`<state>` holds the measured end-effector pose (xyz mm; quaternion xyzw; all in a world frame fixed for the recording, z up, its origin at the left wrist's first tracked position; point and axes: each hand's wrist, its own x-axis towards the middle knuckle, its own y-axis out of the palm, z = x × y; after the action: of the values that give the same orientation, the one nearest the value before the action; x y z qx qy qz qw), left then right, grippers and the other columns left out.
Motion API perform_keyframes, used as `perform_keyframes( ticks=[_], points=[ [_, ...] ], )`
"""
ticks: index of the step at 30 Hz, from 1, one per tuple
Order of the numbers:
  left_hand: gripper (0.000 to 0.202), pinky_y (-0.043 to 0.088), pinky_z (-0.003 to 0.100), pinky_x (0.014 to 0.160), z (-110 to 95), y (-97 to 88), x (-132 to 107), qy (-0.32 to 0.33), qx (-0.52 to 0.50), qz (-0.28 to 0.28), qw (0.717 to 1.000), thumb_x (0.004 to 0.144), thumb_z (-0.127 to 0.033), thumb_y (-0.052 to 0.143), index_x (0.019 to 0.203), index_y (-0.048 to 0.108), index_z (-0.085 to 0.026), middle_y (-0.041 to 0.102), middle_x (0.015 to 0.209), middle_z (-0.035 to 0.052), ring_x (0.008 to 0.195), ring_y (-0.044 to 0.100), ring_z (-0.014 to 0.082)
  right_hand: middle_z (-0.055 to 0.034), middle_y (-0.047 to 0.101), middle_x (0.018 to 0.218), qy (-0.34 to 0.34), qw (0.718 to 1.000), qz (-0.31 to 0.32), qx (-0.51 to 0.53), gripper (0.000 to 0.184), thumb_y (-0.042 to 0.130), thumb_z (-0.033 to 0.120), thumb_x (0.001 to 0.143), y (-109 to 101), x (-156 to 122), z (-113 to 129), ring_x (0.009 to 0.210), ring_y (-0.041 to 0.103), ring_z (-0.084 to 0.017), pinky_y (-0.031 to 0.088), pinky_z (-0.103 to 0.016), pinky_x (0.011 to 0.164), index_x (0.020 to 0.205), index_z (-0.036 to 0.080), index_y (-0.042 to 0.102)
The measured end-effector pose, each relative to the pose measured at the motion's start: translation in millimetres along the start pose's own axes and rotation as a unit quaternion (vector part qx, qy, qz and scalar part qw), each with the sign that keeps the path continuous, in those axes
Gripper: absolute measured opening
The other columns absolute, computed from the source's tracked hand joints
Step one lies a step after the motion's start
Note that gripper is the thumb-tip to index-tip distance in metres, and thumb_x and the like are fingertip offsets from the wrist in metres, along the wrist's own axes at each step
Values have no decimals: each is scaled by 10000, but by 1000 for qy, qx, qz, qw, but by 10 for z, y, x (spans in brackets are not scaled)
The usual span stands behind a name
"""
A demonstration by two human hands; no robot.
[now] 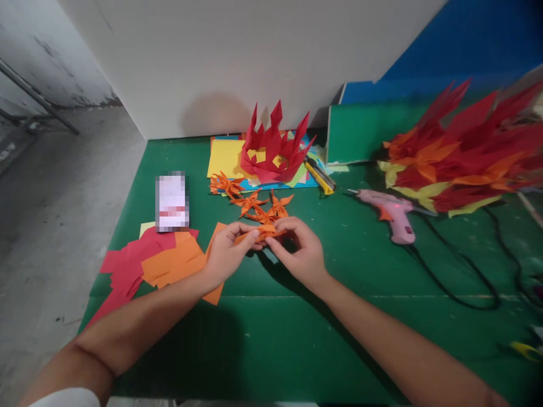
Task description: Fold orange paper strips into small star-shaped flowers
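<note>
Between my two hands is a small folded piece of orange paper [268,230], held a little above the green table. My left hand [231,247] pinches its left end, thumb on top. The fingers of my right hand [300,249] close on its right side. Just beyond my fingertips lie several orange folded paper flowers [250,202]. Beside my left forearm, loose orange paper sheets [173,261] overlap a pile of red paper sheets [129,263]. Parts of the folded piece are covered by my fingers.
A red paper crown [275,161] stands on stacked coloured paper [223,158], near a yellow utility knife [321,176]. To the right lie a pink glue gun [392,212] with a black cord and a large red-orange paper arrangement [462,155]. A phone [172,200] rests at left on the green table [360,328].
</note>
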<state>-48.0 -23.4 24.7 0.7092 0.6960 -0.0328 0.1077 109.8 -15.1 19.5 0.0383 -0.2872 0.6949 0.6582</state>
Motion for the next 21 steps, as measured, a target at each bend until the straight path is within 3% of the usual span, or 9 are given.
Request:
perform_keyframes(
  ticks=[3, 9, 18, 21],
  points=[
    [359, 587, 241, 593, 5, 8, -2, -3, 8, 1, 1000, 716, -479, 694, 773, 617, -133, 723, 775, 49, 617, 698, 135, -26, 610, 823, -49, 998, 1, -43, 81, 600, 180, 779, -8, 5, 15, 745, 581, -165, 488, -301, 607, 818, 231, 551],
    [328, 566, 221, 563, 13, 12, 0, -8, 10, -1, 1000, 729, -450, 690, 763, 606, -135, 724, 773, 46, 582, 683, 117, -39, 619, 856, -59, 995, 14, -79, 111, 610, 177, 783, -11, 5, -13, 725, 570, -163, 489, -295, 573, 863, 234, 559],
    [241, 549, 192, 536, 25, -1, -7, -8, 13, 1, 1000, 766, -372, 676, 793, 616, -140, 726, 752, 31, 576, 679, 109, -27, 638, 850, -109, 984, -2, -142, 93, 598, 142, 796, -29, -5, 30, 801, 611, -181, 496, -349, 726, 779, 234, 591],
    [243, 558, 192, 548, 20, -8, -6, -5, 11, 3, 1000, 773, -352, 673, 906, 651, -150, 738, 790, 32, 585, 688, 112, -23, 647, 847, -132, 978, -3, -161, 106, 609, 137, 798, -42, -1, 53, 794, 612, -178, 488, -345, 723, 804, 243, 619]
  ],
)
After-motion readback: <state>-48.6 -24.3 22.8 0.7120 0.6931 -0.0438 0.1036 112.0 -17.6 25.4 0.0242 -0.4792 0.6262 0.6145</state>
